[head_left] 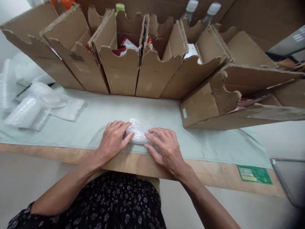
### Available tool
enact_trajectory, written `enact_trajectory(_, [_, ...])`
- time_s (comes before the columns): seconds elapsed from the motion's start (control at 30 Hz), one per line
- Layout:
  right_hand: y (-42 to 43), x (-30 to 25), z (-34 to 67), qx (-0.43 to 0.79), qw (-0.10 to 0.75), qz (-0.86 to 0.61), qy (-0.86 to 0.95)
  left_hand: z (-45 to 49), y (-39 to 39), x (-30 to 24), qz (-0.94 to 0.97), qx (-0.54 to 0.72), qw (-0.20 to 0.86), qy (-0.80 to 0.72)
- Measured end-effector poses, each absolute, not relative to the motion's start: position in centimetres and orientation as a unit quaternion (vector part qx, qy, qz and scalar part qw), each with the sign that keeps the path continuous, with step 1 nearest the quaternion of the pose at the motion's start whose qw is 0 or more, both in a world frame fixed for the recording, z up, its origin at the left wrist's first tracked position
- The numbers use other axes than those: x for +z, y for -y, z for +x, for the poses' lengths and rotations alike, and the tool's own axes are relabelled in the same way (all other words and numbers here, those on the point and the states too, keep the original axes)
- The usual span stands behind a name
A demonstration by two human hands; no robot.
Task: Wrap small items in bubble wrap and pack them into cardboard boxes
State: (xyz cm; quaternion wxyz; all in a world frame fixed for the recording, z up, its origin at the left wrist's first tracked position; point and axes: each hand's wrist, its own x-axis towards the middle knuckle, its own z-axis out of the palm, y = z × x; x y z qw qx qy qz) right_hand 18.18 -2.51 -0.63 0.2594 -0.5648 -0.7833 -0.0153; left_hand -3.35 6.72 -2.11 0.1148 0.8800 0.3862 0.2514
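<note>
A small bundle of clear bubble wrap (138, 131) lies on the pale green cloth near the table's front edge. My left hand (114, 136) grips its left end, with the thumb at the near side and the fingers over the far side. At the right end, my right hand (164, 144) holds it between thumb and fingers. What the wrap contains, if anything, cannot be made out.
Cardboard bins (121, 73) stand in a row at the back, holding packets and bottles (211, 12). Another cardboard bin (200, 105) juts forward on the right. Bubble-wrapped bundles (40, 103) are piled at left. A green label (254, 174) sits on the wooden edge.
</note>
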Motion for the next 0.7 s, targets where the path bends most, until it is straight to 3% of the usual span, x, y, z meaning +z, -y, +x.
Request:
enact_trajectory(0.13, [1.8, -1.2, 18.2, 0.018, 0.220, -0.567, 0.794, -3.6, -6.4, -1.7, 0.825, 0.281, 0.206, -0.446])
enact_trajectory(0.3, [1.8, -1.0, 17.8, 0.159, 0.359, -0.617, 0.682, -4.3, -2.9, -1.2, 0.608, 0.350, 0.511, -0.496])
enact_trajectory(0.4, [2.8, -0.3, 17.1, 0.278, 0.383, -0.601, 0.645, -3.7, -1.7, -0.8, 0.531, 0.356, 0.613, -0.464])
enact_trajectory(0.47, [3.8, 0.3, 17.2, 0.306, 0.380, -0.589, 0.644, -3.1, -1.2, -0.4, 0.540, 0.346, 0.613, -0.460])
enact_trajectory(0.57, [5.2, 1.6, 18.2, 0.326, 0.377, -0.585, 0.640, -2.3, -0.4, 0.0, 0.637, 0.332, 0.530, -0.451])
enact_trajectory(0.7, [6.4, 3.7, 20.1, 0.384, 0.375, -0.552, 0.638, -1.0, 0.7, -0.4, 0.792, 0.301, 0.418, -0.327])
